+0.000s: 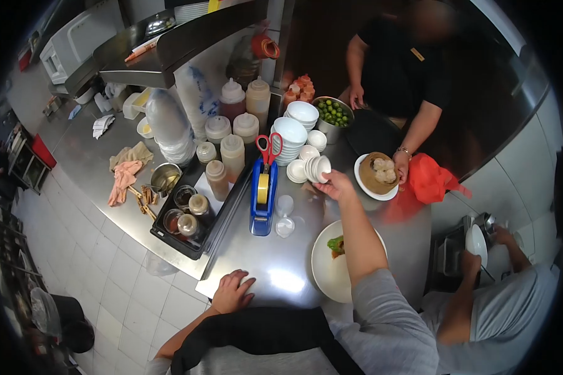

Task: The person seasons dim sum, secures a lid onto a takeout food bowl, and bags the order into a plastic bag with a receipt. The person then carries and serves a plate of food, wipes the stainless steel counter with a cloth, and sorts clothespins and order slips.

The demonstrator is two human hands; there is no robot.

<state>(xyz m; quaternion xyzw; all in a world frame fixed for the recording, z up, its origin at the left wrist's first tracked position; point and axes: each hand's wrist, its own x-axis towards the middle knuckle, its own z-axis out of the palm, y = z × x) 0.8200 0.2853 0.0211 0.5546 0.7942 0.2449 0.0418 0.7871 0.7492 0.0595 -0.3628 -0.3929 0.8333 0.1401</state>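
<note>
My right hand (pixel 336 185) reaches across the steel counter and grips small white bowls (pixel 321 167), tilted on their side, beside other small white bowls (pixel 296 170). Under my right forearm lies a large white plate (pixel 322 275) with green leaves (pixel 336 246) on it; my arm hides part of it. Resting on the near left edge of the counter is my left hand (pixel 233 291), fingers stretched out and nothing visible in it. Behind the small bowls stand stacks of larger white bowls (pixel 290 132).
Across the counter a person's hand (pixel 401 166) holds a plate (pixel 360 167) with a steamer basket (pixel 374 180) of dumplings, near a red plastic bag (pixel 428 179). A blue tape dispenser (pixel 261 215) with scissors, sauce bottles (pixel 233 155) and limes (pixel 333 112) stand around. Another person holds a bowl (pixel 476 244).
</note>
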